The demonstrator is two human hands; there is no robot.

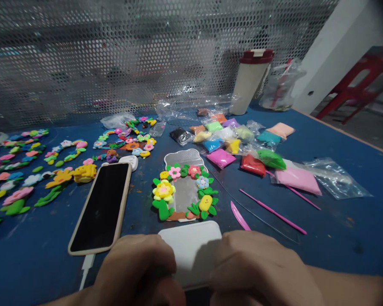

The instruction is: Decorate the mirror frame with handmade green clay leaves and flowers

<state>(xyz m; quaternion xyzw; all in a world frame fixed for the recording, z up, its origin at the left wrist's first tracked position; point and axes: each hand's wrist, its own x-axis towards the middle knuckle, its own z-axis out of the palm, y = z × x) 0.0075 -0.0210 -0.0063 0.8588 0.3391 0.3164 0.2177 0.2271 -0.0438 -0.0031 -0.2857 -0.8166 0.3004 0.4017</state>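
At the bottom centre, a white rounded flat object [191,246] lies between my hands. My left hand [137,267] is closed at its left side, with a small dark green bit faintly showing under the curled fingers. My right hand [258,267] is curled at its right edge, blurred; what its fingers hold, if anything, is hidden. Just beyond the white object, a mirror [185,191] lies on the table with clay flowers and green leaves around its frame. A phone [101,208] with a cable lies left of it.
Clay decorations [66,151] spread over the left of the blue table [338,229]. Packets of coloured clay [221,158], pink tools [272,211] and a thin wire are at the right. A tumbler [251,83] stands at the back before a perforated metal panel [115,55].
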